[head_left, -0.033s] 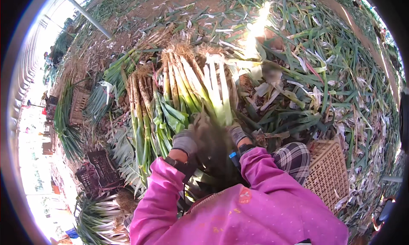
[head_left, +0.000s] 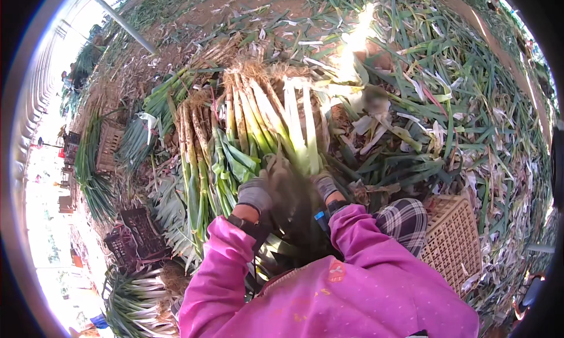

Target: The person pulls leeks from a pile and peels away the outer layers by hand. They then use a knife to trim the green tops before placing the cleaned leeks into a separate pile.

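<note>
Both my hands wear grey gloves and are low at the leaf ends of a row of leeks. My right hand [head_left: 323, 185] is closed around the lower part of pale, peeled leek stalks [head_left: 302, 129], whose root ends point away from me. My left hand [head_left: 256, 194] has its fingers curled at the dull leek leaves [head_left: 288, 182] between the hands; its fingertips are partly hidden and the leaves are blurred. Left of these stalks lie unpeeled leeks [head_left: 239, 112] with brown skins and shaggy roots. Another group of brown-skinned leeks [head_left: 189, 138] rests farther left.
A beige plastic crate [head_left: 451, 238] stands by my right knee. On the left are a dark crate [head_left: 141, 229], a bundle of white-stalked leeks [head_left: 144, 297] and a green bundle [head_left: 91, 173]. Stripped leaves [head_left: 435, 97] litter the ground on the right. A metal pole [head_left: 120, 19] slants at far left.
The pale stalks and my right hand have shifted very slightly toward me. My left hand stays almost in place.
</note>
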Available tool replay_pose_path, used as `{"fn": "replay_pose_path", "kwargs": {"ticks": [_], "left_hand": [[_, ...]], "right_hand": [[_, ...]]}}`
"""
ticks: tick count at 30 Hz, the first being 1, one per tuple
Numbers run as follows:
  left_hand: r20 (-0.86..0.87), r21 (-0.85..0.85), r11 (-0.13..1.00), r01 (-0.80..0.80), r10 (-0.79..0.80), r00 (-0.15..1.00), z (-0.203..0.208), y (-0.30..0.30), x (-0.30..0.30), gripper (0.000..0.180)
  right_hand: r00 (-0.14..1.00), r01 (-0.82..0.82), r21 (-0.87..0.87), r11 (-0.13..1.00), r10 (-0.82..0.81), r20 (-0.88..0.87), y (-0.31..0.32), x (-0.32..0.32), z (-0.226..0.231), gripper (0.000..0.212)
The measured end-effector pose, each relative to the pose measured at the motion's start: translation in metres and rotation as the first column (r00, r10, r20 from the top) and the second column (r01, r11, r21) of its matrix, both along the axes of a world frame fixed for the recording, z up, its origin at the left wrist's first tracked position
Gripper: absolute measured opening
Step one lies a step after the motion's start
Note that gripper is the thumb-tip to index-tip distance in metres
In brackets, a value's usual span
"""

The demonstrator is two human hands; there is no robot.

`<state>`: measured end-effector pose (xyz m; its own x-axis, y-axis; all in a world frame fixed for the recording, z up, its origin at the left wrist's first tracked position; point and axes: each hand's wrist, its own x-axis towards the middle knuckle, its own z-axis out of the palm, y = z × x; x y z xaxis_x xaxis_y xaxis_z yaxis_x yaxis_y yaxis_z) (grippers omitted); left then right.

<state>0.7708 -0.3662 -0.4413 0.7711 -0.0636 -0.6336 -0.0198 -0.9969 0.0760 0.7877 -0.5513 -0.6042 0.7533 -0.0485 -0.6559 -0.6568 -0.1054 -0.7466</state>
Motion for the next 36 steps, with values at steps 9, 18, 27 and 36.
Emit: {"fn": "replay_pose_path", "kwargs": {"ticks": [9,18,27,36], "left_hand": [[0.276,0.093,0.979,-0.183,0.152,0.949,-0.023,0.041,0.060,0.083],[0.280,0.108,0.949,-0.297,0.258,0.925,0.000,0.055,0.078,0.082],[0.221,0.030,0.986,0.163,-0.166,0.961,-0.039,0.031,-0.026,0.085],[0.236,0.112,0.969,-0.218,0.188,0.953,-0.016,0.037,0.093,0.065]], "right_hand": [[0.999,-0.041,0.126,0.991,0.043,-0.014,0.045,0.007,-0.084,0.042],[0.971,-0.226,-0.031,0.974,0.228,0.076,0.075,0.002,-0.187,0.046],[0.995,-0.101,0.378,0.920,0.091,0.044,0.022,0.013,-0.124,0.045],[0.947,-0.317,-0.077,0.945,0.320,0.032,0.016,0.008,-0.132,0.050]]}}
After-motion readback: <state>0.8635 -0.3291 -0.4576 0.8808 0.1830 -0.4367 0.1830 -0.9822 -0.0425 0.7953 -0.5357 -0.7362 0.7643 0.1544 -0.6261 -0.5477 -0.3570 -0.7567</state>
